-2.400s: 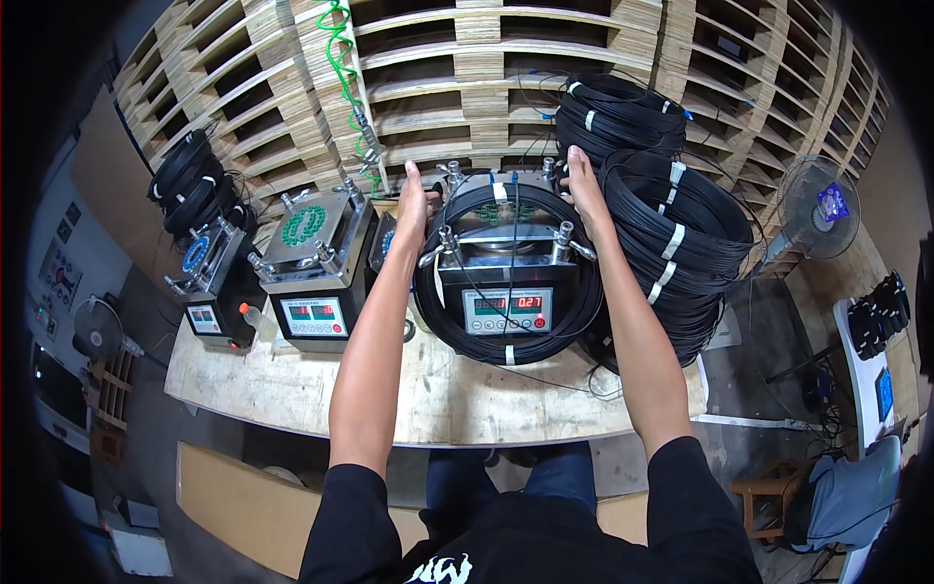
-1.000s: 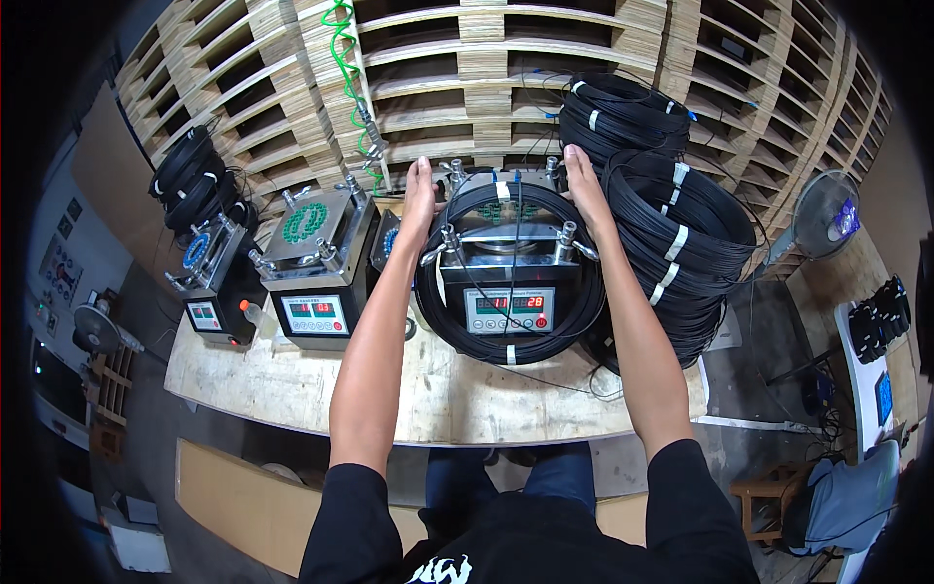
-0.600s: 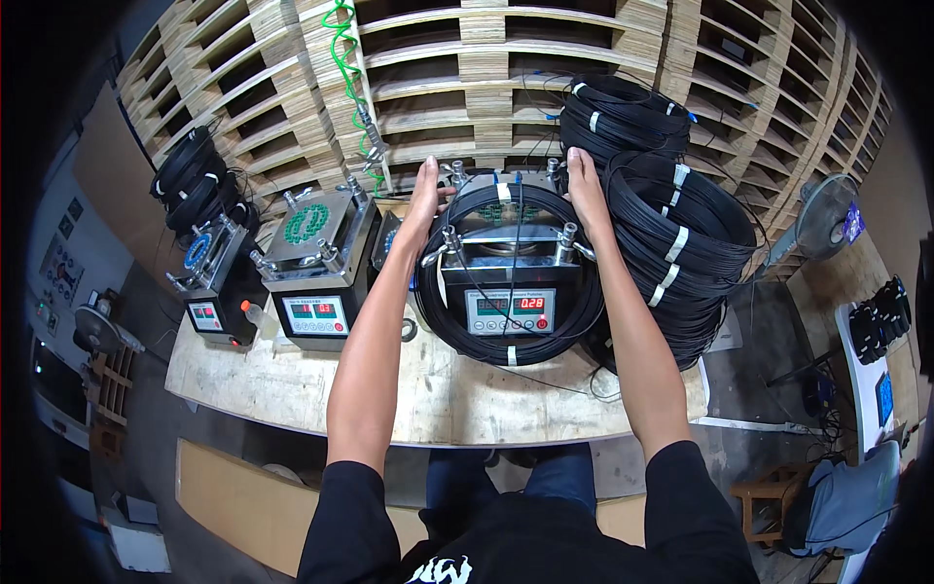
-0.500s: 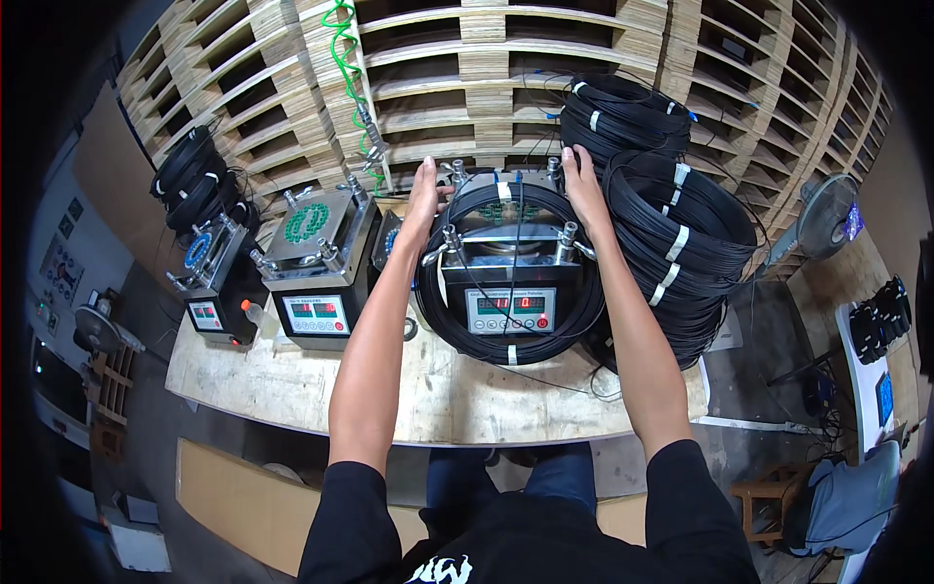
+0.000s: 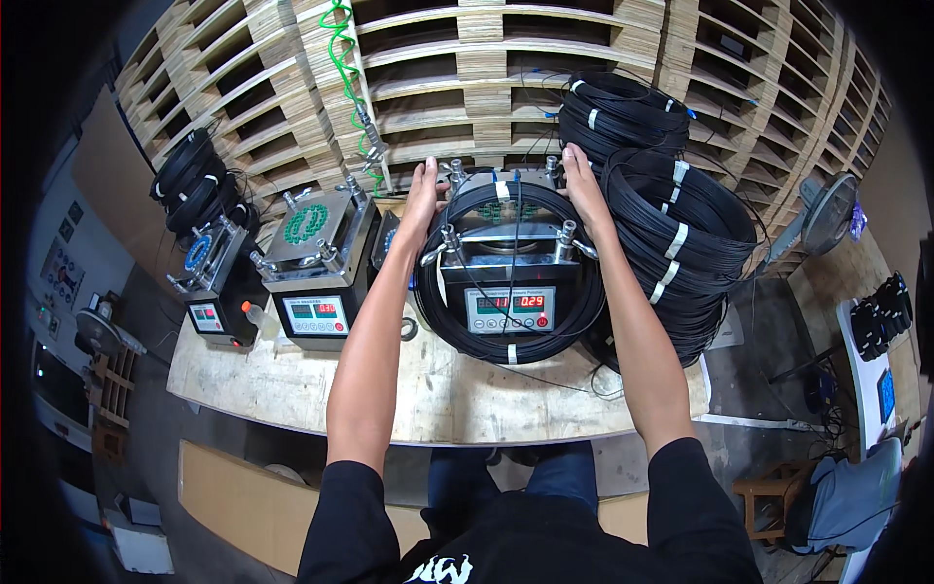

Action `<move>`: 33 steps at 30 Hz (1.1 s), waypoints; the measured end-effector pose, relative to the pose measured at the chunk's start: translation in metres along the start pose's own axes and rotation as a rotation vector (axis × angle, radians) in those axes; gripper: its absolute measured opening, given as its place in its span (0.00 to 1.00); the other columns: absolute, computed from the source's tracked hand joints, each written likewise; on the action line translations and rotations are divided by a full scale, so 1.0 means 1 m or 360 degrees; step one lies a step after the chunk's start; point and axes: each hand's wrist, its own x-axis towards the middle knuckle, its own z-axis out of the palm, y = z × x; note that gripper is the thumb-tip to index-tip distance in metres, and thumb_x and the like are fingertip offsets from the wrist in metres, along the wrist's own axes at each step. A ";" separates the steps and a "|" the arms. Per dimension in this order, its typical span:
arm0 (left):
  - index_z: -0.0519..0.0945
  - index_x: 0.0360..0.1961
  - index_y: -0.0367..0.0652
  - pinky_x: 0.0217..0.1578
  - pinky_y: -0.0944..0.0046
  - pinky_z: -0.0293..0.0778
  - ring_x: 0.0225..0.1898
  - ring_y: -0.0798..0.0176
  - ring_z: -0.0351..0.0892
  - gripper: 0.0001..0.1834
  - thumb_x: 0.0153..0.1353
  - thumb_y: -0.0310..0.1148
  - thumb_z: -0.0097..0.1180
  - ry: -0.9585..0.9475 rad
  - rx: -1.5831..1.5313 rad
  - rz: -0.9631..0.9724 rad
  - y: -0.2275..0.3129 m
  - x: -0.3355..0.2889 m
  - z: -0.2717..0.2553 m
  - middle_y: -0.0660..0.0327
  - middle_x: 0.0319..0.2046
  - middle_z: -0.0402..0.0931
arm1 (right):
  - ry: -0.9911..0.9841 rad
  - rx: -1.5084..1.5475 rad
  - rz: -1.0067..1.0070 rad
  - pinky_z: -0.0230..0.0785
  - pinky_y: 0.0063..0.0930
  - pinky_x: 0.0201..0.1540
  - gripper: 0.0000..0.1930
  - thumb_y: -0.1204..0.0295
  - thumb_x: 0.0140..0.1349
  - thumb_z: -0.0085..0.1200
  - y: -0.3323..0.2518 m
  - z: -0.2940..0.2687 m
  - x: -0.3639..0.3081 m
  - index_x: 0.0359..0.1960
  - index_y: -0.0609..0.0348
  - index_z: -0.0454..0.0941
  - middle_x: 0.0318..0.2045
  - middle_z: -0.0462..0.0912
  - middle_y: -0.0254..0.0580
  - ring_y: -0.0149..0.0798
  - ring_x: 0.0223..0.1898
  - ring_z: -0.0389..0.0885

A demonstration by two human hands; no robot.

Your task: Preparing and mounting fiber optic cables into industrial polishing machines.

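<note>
A large coil of black cable, bound with white tape, stands against the front of a metal machine with a red-lit display. The coil rings the display, and loose strands cross its middle. My left hand is at the coil's upper left side, thumb pointing up, fingers curled inward and partly hidden. Opposite it, my right hand flanks the upper right side, its fingers mostly hidden behind. Between my hands, metal clamp posts and a green round pattern show on the machine's top plate.
Two similar machines and an orange-capped bottle stand left on the wooden table. Tall stacks of black cable coils rise close by my right arm. Wooden pallets form the back wall; a green coiled hose hangs there.
The digits on the machines' displays have changed. My hands and the cable coil have hardly moved; the coil's top tape sits slightly further left.
</note>
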 end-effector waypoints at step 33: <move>0.51 0.76 0.40 0.45 0.60 0.73 0.49 0.56 0.76 0.54 0.65 0.75 0.38 0.0112 0.0196 0.0116 -0.002 0.005 0.007 0.40 0.59 0.70 | -0.0050 -0.0270 -0.0079 0.50 0.36 0.73 0.42 0.39 0.73 0.38 0.032 -0.013 0.028 0.76 0.60 0.52 0.72 0.62 0.62 0.54 0.73 0.61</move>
